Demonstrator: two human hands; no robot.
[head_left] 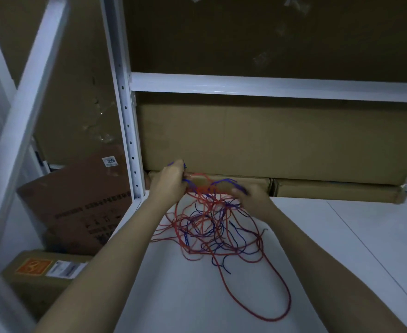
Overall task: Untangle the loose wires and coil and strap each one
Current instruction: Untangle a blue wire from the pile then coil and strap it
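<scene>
Item: red wires (224,236) and blue wires (212,227), tangled, near shelf (341,236) back-left corner. My left hand (171,181) and right hand (252,195) pinch strands. Risk: pulling apart tightens knots.

Wires (212,227): red and blue strands mixed. Shelf (341,236) and rack posts (125,104): plain white. Cartons (257,143): brown cardboard, one (29,272) bearing an orange label, another (82,203) black print.

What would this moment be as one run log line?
stage: untangling | left hand: grips wires | right hand: grips wires | red and blue wires: tangled, lifted over white shelf | coiled: none
</scene>
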